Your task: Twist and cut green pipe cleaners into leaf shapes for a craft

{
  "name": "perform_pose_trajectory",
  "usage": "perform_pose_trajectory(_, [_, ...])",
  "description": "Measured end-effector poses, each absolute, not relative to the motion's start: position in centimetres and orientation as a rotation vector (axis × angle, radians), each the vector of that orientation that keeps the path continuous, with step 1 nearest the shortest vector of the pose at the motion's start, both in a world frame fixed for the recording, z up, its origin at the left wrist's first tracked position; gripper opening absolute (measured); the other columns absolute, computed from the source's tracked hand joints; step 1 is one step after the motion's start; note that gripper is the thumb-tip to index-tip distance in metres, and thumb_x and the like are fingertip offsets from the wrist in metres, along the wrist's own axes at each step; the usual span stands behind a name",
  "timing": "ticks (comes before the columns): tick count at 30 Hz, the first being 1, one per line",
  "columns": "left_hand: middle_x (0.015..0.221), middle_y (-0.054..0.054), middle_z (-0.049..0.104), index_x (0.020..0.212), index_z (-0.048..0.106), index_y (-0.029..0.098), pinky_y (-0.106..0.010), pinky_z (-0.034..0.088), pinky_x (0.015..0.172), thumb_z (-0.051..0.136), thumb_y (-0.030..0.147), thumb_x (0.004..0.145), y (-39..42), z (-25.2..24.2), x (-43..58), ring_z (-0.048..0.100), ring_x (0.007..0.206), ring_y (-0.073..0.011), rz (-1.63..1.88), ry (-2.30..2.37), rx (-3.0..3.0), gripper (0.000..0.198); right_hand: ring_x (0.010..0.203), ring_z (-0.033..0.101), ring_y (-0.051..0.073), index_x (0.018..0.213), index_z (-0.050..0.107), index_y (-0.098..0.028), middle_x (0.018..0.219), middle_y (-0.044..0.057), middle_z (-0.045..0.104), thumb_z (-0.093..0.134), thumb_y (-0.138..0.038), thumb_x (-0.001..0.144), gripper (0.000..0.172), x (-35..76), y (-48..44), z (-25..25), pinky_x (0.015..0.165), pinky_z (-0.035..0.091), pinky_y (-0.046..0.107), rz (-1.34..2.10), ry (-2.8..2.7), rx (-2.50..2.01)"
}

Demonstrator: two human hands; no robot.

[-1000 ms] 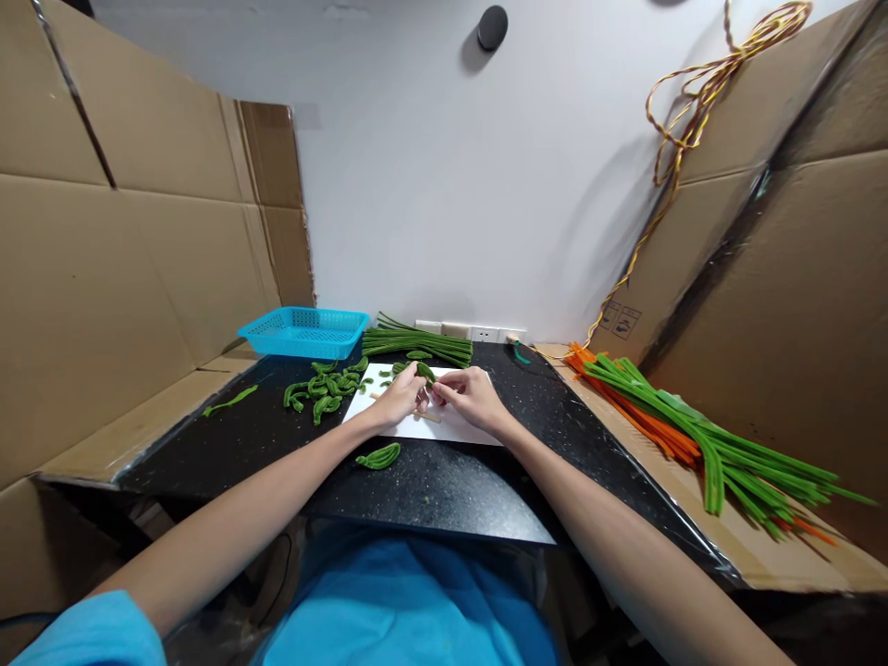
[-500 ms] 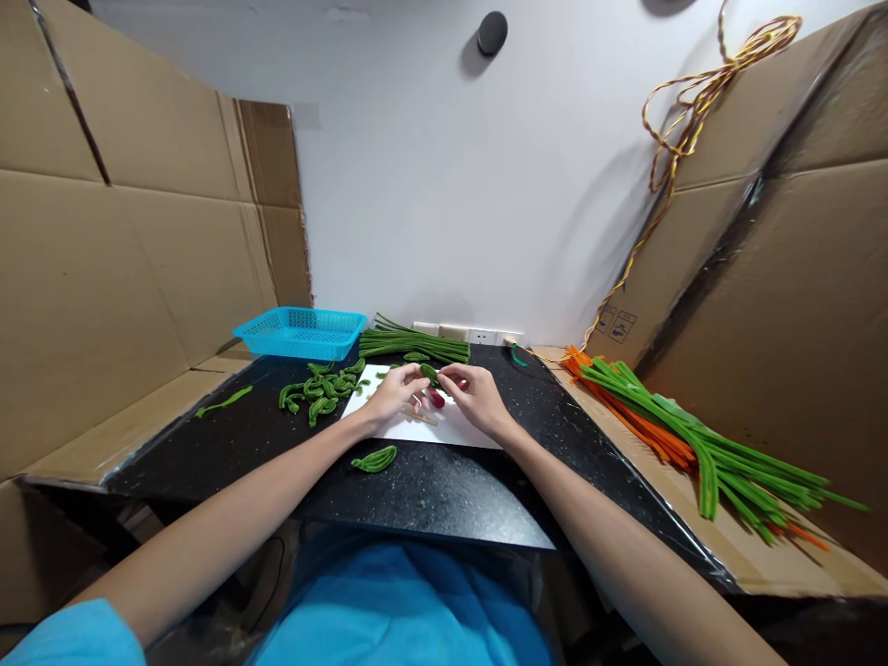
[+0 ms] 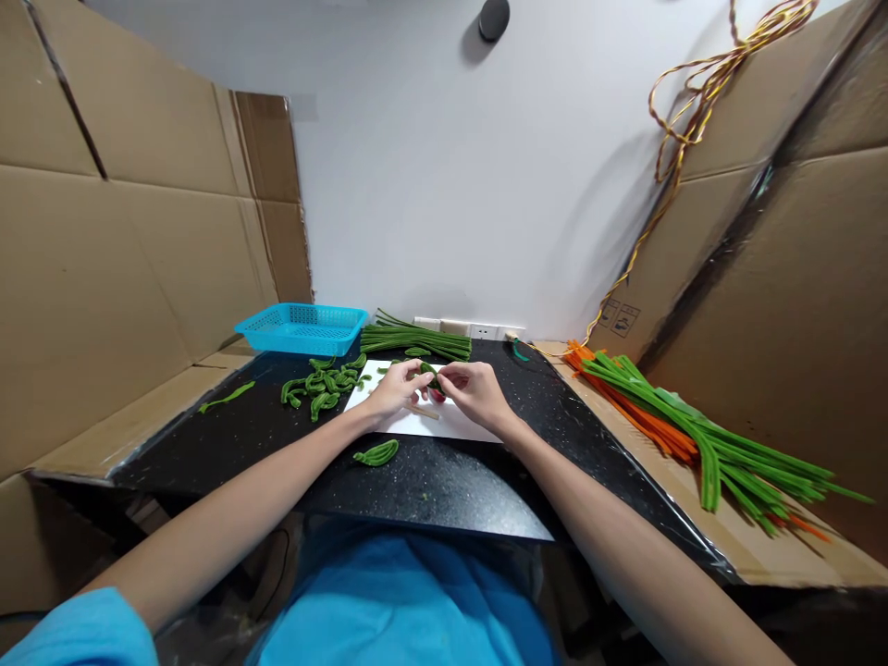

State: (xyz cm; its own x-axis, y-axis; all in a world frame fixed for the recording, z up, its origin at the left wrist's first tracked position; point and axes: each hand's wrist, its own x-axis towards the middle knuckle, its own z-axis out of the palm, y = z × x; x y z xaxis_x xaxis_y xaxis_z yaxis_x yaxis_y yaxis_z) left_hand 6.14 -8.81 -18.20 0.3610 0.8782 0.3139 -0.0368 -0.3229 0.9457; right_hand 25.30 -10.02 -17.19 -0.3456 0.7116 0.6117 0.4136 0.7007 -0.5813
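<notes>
Over a white sheet (image 3: 458, 427), my left hand (image 3: 397, 392) and my right hand (image 3: 477, 392) meet at a dark green pipe-cleaner leaf (image 3: 428, 370). Fingers of both hands pinch it from either side. Beneath the fingers a dark red object (image 3: 437, 395) partly shows; its kind is hidden. A thin tan stick (image 3: 422, 412) lies on the sheet below my hands. Nearer the table's front rests another coiled green pipe-cleaner leaf (image 3: 377, 453). Several bent green pieces (image 3: 325, 385) are heaped left of the sheet.
A blue plastic basket (image 3: 302, 331) stands at the back left, beside a bundle of dark green pipe cleaners (image 3: 416, 340). Bright green pipe cleaners (image 3: 694, 425) and orange ones (image 3: 642, 418) lie on cardboard at right. Cardboard panels (image 3: 139, 250) flank the black table (image 3: 444, 490).
My fingers have shifted slightly around the green leaf, and less of the red object shows. The whole view has moved a little; the other things lie as before.
</notes>
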Motion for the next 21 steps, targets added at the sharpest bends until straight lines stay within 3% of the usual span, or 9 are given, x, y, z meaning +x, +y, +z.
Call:
perform_pose_trajectory(10, [0.073, -0.005, 0.070, 0.087, 0.066, 0.014, -0.025, 0.051, 0.057, 0.082, 0.050, 0.082, -8.36, -18.49, 6.12, 0.069, 0.066, -0.0164, 1.109, 0.723, 1.532, 0.039, 0.060, 0.073, 0.021, 0.079, 0.074, -0.016, 0.068, 0.008, 0.077, 0.068, -0.036, 0.090, 0.024, 25.30, -9.61, -17.16, 0.057, 0.056, 0.028, 0.623, -1.836, -0.904])
perform_pose_trajectory(21, [0.079, -0.003, 0.067, 0.083, 0.062, 0.014, -0.024, 0.055, 0.062, 0.086, 0.042, 0.081, -8.49, -18.55, 5.97, 0.071, 0.070, -0.0152, 1.196, 0.696, 1.331, 0.037, 0.066, 0.074, 0.021, 0.098, 0.074, -0.013, 0.077, 0.008, 0.076, 0.065, -0.046, 0.092, 0.034, 25.53, -9.44, -17.49, 0.063, 0.062, 0.032, 0.801, -1.873, -0.849])
